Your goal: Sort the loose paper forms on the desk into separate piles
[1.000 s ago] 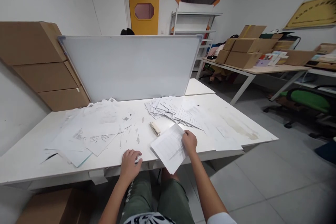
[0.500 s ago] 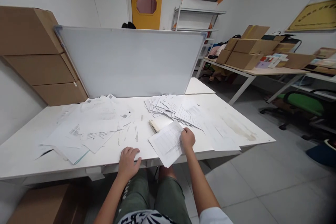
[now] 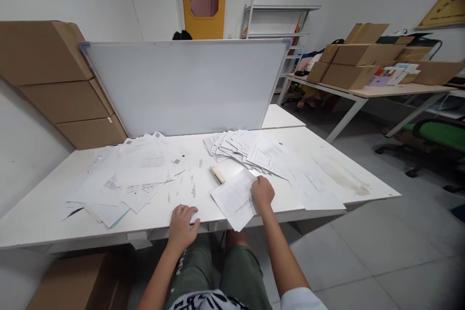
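Observation:
My right hand point(image 3: 263, 193) is closed on the right edge of a printed paper sheet point(image 3: 234, 198), its fingers curled in a pinch. The sheet tilts over the front edge of the white table point(image 3: 203, 203). My left hand point(image 3: 183, 225) rests at that front edge, holding nothing, with its fingers lying over the tabletop. Just beyond the sheet's upper left corner lies a small beige object like a stapler point(image 3: 217, 175). Behind it is a messy pile of printed papers point(image 3: 232, 147), and more loose sheets point(image 3: 138, 169) spread across the table's left side.
A whiteboard point(image 3: 189, 87) stands upright along the table's back. Stacked cardboard boxes point(image 3: 72, 92) lean beside it on the left. Further sheets point(image 3: 316, 189) lie at the right. Another table point(image 3: 407, 89) with boxes and a green chair point(image 3: 443, 134) are off to the right.
The camera view has shifted slightly, so the scene sits a little further right. My right hand still grips the sheet, and my left hand stays at the table edge.

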`<state>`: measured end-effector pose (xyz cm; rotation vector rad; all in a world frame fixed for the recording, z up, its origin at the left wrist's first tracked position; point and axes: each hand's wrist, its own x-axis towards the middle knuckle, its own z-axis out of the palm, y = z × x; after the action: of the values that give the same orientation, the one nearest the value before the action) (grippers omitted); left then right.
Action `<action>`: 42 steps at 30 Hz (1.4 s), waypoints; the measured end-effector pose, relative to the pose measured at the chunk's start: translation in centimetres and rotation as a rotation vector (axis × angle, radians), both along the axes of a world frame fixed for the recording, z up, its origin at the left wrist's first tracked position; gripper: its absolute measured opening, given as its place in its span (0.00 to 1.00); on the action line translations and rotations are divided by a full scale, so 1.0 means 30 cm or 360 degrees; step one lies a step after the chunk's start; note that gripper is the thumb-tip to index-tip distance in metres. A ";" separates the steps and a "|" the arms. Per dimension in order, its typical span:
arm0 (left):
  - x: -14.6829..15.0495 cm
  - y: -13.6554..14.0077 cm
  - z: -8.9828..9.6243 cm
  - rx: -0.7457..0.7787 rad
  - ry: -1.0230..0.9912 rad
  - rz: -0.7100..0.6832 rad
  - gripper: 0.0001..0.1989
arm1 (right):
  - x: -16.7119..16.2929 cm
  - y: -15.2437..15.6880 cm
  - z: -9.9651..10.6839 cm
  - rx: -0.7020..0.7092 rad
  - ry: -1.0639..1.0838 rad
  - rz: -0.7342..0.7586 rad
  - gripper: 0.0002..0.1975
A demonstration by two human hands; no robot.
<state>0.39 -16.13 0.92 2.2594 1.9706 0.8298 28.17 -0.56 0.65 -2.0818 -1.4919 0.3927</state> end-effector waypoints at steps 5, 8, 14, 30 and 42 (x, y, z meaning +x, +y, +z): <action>0.005 0.004 0.005 -0.0021 0.0022 0.0021 0.09 | 0.004 0.001 0.003 -0.0034 -0.0018 -0.0018 0.19; 0.006 0.004 0.008 -0.0026 0.0025 0.0020 0.09 | 0.005 -0.004 0.004 -0.0035 -0.0027 -0.0014 0.18; 0.007 -0.001 0.005 0.0009 -0.0036 0.0037 0.08 | 0.004 -0.018 0.005 -0.0017 -0.0014 0.0039 0.18; 0.097 0.083 0.012 -0.0011 -0.0148 0.0079 0.17 | 0.047 -0.034 -0.037 0.0150 0.0263 0.0022 0.22; 0.186 0.341 -0.033 -0.0154 0.0009 -0.0601 0.30 | 0.123 -0.022 -0.111 0.0304 0.0867 0.0156 0.25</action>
<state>5.96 -5.90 -0.05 2.4603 1.4734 0.6694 31.86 -1.23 -2.67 -1.5868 -1.2436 0.7538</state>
